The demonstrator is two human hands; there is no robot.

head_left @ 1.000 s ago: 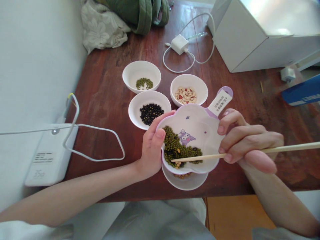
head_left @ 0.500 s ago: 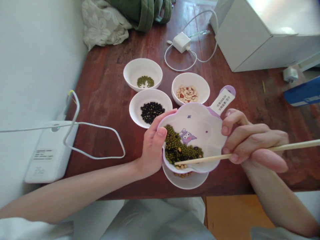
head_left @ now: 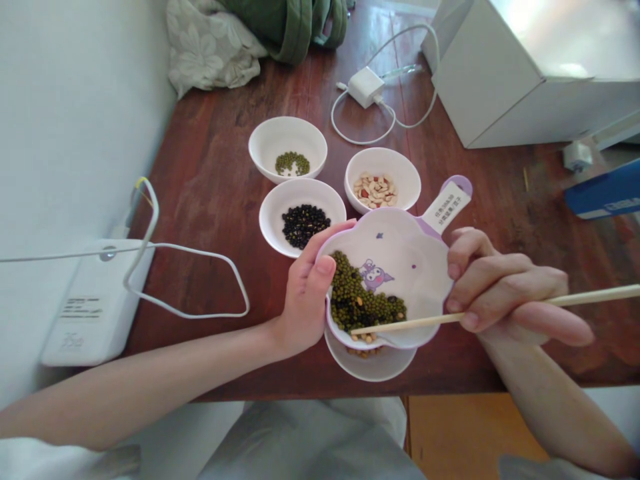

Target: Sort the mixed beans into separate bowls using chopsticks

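My left hand (head_left: 305,293) grips the left rim of a flower-shaped lilac bowl (head_left: 415,260) with a cartoon print, tilted toward me above a small white bowl (head_left: 373,363) at the table's front edge. A heap of green mung beans (head_left: 360,300) mixed with a few dark and pale pieces lies at the tilted bowl's low side. My right hand (head_left: 500,287) holds wooden chopsticks (head_left: 415,322) whose tips rest on the beans at the rim. A few pale pieces show in the white bowl below.
Behind stand three white bowls: mung beans (head_left: 288,148), black beans (head_left: 302,217), peanuts (head_left: 382,180). A white charger with cable (head_left: 367,87), a white box (head_left: 520,67), a blue box (head_left: 605,193), green and floral cloth (head_left: 240,33) and a white device with looped cable (head_left: 95,300) lie around.
The chopstick tips have slid slightly lower along the beans toward the bowl's front rim. The view has shifted a little; both hands keep their hold.
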